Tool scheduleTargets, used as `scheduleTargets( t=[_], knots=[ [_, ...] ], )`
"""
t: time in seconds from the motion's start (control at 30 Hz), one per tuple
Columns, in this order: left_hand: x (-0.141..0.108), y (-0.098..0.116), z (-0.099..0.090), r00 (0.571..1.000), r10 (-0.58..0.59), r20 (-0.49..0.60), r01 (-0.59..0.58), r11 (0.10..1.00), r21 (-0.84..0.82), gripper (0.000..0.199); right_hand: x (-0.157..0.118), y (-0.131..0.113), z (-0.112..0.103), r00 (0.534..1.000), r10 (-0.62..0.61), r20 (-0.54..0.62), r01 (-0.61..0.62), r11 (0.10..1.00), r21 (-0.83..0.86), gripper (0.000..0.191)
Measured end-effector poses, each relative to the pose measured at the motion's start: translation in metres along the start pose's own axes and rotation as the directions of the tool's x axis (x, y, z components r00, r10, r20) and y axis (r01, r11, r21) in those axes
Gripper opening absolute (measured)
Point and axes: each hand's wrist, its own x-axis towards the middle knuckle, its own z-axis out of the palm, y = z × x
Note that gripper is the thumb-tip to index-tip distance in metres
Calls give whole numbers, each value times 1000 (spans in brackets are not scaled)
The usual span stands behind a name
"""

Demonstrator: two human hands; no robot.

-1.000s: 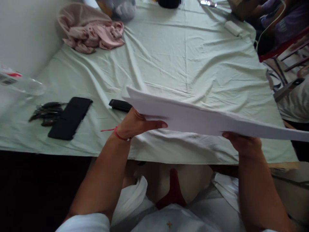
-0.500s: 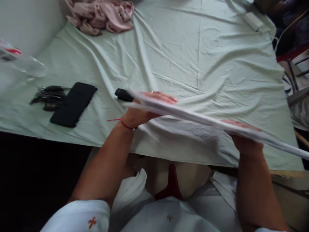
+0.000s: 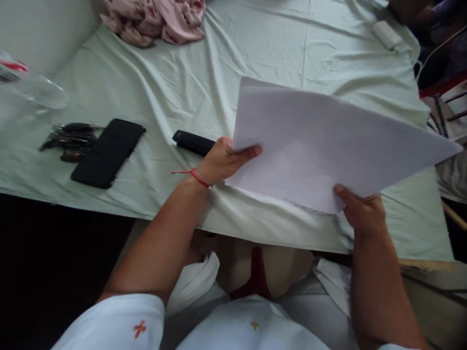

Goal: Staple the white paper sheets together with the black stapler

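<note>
White paper point(image 3: 310, 141), with its broad face toward me, is held over the cloth-covered table; I cannot tell how many sheets there are. My left hand point(image 3: 229, 158) grips its left edge, thumb on top and fingers hidden behind. At the lower right edge, my right hand point(image 3: 361, 206) holds it the same way, thumb on the near face. Just left of my left hand lies a black stapler-like object point(image 3: 191, 141), partly covered by that hand.
A black phone point(image 3: 109, 153) lies on the pale green cloth point(image 3: 164, 97) beside a bunch of keys point(image 3: 73, 141). A clear plastic bottle point(image 3: 40, 90) is at the left. Crumpled pink fabric point(image 3: 156, 22) sits at the back, and a white object point(image 3: 386, 35) at the far right corner.
The paper was edge-on to me and blurred; now its flat face is turned up toward me. Both thumbs have come onto that face.
</note>
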Motion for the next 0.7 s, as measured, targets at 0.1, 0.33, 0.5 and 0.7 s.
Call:
scheduleTargets(
  t=[0.1, 0.33, 0.5, 0.7],
  knots=[
    [0, 5, 1, 997, -80, 17, 80, 996, -29, 31, -1, -6, 12, 997, 69, -36, -68, 997, 44, 38],
    [-1, 4, 5, 988, -157, 12, 156, 970, -186, 44, -6, -7, 16, 966, 239, -97, -227, 967, 119, 49],
    [-3, 15, 4, 999, -49, -15, 48, 999, -21, 57, -7, -7, 22, 975, 197, -104, -187, 978, 91, 48],
    [4, 11, -10, 841, 371, -393, -328, 928, 176, 64, -5, -15, 28, 947, 302, -108, -295, 953, 75, 46]
  ],
)
